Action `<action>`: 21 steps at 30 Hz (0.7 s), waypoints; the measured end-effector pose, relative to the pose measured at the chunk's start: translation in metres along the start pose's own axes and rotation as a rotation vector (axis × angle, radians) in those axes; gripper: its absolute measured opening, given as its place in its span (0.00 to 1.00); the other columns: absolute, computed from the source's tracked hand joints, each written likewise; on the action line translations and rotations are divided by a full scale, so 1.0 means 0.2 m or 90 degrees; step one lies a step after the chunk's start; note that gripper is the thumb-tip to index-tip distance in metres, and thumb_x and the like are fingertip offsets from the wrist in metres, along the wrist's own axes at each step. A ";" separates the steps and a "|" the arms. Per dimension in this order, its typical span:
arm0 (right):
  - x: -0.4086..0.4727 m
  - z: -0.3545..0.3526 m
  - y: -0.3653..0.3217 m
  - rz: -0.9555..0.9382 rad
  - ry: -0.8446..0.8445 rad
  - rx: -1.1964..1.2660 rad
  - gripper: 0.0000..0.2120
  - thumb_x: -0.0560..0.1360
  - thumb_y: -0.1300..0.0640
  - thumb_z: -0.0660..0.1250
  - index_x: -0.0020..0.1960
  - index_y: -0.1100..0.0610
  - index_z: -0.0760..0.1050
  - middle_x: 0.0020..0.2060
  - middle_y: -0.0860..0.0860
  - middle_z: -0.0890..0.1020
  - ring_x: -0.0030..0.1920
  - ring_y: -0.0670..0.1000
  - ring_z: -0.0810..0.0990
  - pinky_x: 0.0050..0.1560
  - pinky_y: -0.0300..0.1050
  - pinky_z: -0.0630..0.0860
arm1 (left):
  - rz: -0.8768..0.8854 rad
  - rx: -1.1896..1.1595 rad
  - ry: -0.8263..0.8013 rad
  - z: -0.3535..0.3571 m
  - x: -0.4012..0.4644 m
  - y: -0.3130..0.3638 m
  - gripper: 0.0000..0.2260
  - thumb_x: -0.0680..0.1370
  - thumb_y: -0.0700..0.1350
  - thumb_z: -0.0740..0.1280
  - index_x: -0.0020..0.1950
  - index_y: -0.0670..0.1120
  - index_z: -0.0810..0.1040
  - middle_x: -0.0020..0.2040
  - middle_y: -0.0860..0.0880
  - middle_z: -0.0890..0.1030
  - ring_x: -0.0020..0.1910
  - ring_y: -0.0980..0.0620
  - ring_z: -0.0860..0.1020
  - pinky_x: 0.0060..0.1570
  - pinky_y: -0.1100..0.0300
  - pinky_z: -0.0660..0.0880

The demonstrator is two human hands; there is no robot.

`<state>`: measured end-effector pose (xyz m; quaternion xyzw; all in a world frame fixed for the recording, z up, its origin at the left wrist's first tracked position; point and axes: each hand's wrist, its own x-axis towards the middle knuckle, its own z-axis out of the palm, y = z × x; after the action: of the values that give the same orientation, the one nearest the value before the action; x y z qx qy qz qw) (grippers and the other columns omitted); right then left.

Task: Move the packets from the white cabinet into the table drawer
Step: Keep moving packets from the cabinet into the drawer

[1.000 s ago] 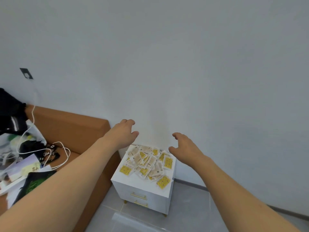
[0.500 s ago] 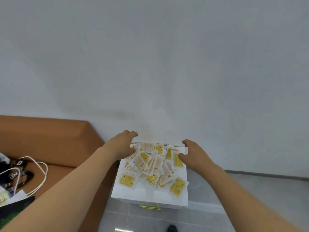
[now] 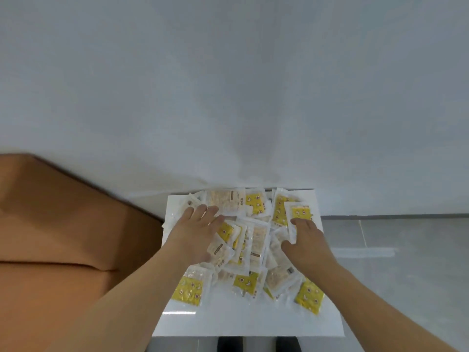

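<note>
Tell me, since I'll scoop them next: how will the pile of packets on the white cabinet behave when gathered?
The packets look thin and glossy, so they will probably slide over each other. They overlap loosely, so a handful may shed some. Flat and small, they seem light.

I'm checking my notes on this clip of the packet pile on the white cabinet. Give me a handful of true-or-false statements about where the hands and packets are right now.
1. The packets lie scattered on top of the white cabinet. True.
2. The left hand rests with straight fingers on the pile. True.
3. The right hand hangs in the air well above the packets. False: it is down on the pile, fingers curled at a packet's edge.
4. An orange-brown sofa stands to the left of the cabinet. True.
5. All the packets show a yellow face. False: some are yellow, others pale and clear.
</note>
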<state>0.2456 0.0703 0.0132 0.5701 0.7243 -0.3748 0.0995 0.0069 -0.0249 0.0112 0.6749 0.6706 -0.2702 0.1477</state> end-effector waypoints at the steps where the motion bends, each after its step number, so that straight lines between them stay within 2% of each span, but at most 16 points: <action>1: 0.02 0.04 0.02 0.006 0.009 -0.004 0.29 0.76 0.54 0.64 0.75 0.55 0.60 0.73 0.52 0.63 0.70 0.55 0.66 0.67 0.48 0.66 | 0.009 0.008 -0.001 0.05 0.03 0.00 0.45 0.71 0.61 0.70 0.79 0.49 0.47 0.78 0.46 0.47 0.77 0.42 0.48 0.74 0.46 0.49; 4: 0.07 0.11 0.05 0.029 0.038 -0.013 0.29 0.76 0.54 0.64 0.75 0.55 0.59 0.73 0.52 0.61 0.70 0.56 0.64 0.68 0.50 0.64 | 0.027 0.013 0.020 0.16 0.09 0.02 0.46 0.73 0.60 0.69 0.79 0.47 0.44 0.78 0.46 0.46 0.77 0.42 0.46 0.74 0.46 0.47; 7: 0.10 0.14 0.07 0.049 0.047 -0.014 0.30 0.76 0.54 0.64 0.76 0.56 0.58 0.74 0.53 0.61 0.71 0.57 0.63 0.68 0.52 0.64 | 0.049 0.030 0.053 0.20 0.12 0.02 0.46 0.73 0.62 0.67 0.79 0.45 0.44 0.78 0.46 0.48 0.76 0.42 0.49 0.74 0.46 0.48; 9: 0.11 0.15 0.06 0.055 0.052 -0.008 0.30 0.76 0.54 0.64 0.76 0.56 0.57 0.73 0.53 0.62 0.70 0.57 0.63 0.69 0.53 0.63 | 0.074 0.035 0.077 0.21 0.13 0.01 0.48 0.70 0.64 0.70 0.78 0.43 0.52 0.77 0.45 0.56 0.74 0.42 0.56 0.72 0.46 0.51; 11: 0.12 0.15 0.05 0.056 0.060 0.002 0.30 0.76 0.54 0.64 0.75 0.56 0.57 0.73 0.53 0.62 0.70 0.57 0.63 0.69 0.53 0.63 | 0.080 0.038 0.111 0.22 0.12 -0.01 0.50 0.59 0.65 0.77 0.73 0.41 0.67 0.69 0.43 0.69 0.67 0.42 0.67 0.68 0.46 0.57; 13: 0.13 0.14 0.05 0.056 0.067 0.010 0.30 0.76 0.54 0.64 0.75 0.56 0.57 0.72 0.53 0.63 0.70 0.57 0.63 0.69 0.52 0.63 | 0.089 0.021 0.137 0.25 0.12 -0.02 0.49 0.53 0.65 0.80 0.67 0.40 0.75 0.62 0.44 0.76 0.61 0.42 0.73 0.66 0.46 0.59; 18: 0.16 0.15 0.05 0.059 0.082 0.013 0.32 0.76 0.53 0.65 0.75 0.57 0.57 0.72 0.54 0.62 0.71 0.57 0.62 0.69 0.53 0.63 | 0.092 -0.031 0.217 0.30 0.08 -0.01 0.43 0.58 0.60 0.80 0.68 0.41 0.72 0.60 0.46 0.77 0.61 0.44 0.72 0.69 0.44 0.58; 21: 0.19 0.15 0.05 0.075 0.097 0.003 0.33 0.76 0.52 0.66 0.76 0.57 0.56 0.73 0.55 0.61 0.72 0.58 0.61 0.70 0.54 0.62 | 0.105 -0.047 0.252 0.30 0.08 -0.01 0.37 0.61 0.57 0.79 0.64 0.44 0.74 0.56 0.47 0.77 0.57 0.44 0.74 0.68 0.44 0.61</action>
<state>0.2341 0.0792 -0.0341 0.6386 0.6942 -0.3259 0.0644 -0.0060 -0.0464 -0.0461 0.7618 0.6382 -0.0946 0.0592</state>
